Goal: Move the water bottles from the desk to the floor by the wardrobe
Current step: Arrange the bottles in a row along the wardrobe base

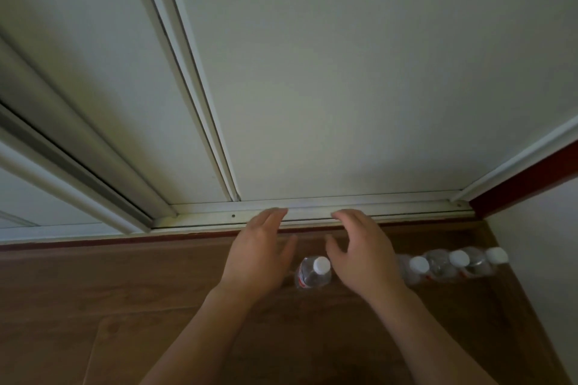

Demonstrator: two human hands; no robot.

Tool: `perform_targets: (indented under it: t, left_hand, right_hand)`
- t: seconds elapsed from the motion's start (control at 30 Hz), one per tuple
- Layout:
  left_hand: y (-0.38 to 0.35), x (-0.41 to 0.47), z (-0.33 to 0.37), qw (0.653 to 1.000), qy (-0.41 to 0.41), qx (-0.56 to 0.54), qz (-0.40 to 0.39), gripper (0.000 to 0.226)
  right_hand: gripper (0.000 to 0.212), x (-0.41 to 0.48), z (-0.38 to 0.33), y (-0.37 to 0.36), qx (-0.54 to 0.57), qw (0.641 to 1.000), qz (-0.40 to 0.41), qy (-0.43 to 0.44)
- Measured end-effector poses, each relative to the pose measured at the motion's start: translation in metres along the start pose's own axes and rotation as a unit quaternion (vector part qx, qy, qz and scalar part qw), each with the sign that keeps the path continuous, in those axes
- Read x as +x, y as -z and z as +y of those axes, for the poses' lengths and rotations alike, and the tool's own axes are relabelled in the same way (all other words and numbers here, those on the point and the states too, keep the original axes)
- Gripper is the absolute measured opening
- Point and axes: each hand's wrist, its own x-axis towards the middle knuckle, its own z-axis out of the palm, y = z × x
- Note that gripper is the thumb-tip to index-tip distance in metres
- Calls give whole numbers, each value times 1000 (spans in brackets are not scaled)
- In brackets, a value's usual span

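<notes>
White sliding wardrobe doors (312, 72) fill the view above the brown wood-look floor (125, 306), with a row of three capped water bottles (444, 266) already standing by the track near the right wall (547, 244). Left hand (256, 256) and right hand (362, 256) hover spread wide and empty, flanking the single bottle (312, 273) without touching it. All stand upright, long axis vertical, white caps up; looks mostly done, though the desk is out of view.

home bedroom | white sliding wardrobe doors (344, 72) on floor track (312, 209) | wood laminate floor (93, 291) | plain wall (547, 259)
</notes>
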Motion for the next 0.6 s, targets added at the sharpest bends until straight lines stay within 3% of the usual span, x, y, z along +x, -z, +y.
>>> perform_targets:
  t: [0.33,0.6]
  left_hand:
    - [44,31,75,990,-95,100,23,64]
    - [23,44,164,981,-145,133,5,65]
  right_hand:
    - [54,13,-9,102,-78,995,38,46]
    - [55,4,50,178,-117,988,67,78]
